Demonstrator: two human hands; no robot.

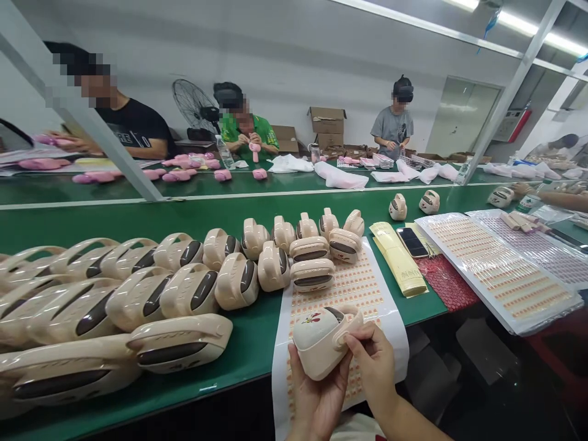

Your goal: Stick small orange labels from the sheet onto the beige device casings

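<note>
2 bare hands hold 1 cream case (pixel 316 355) just above a sticker sheet (pixel 390 331) at the near edge of a green table (pixel 257 327). The left hand (pixel 319 398) cups the case from below, its thumb up the left side. The right hand (pixel 374 367) grips the other end, thumb and forefinger drawn narrow against the round base of the handle; whether something small sits between those fingertips cannot be told. The case is tilted, its pale face with a red-and-green print turned upward.

Many more cream cases (pixel 232 285) stand and lie in rows to the left, some of them resting on the sheet's far part. To the sheet's right are yellow paper (pixel 399 263), a phone (pixel 412 242), red netting (pixel 445 282) and larger sheets (pixel 505 263) of stickers.

Across the table are 3 co-workers: 1 in a black top (pixel 138 125), 1 in a green shirt (pixel 266 131) holding a pink object (pixel 255 153), and 1 in a grey shirt (pixel 388 127).
</note>
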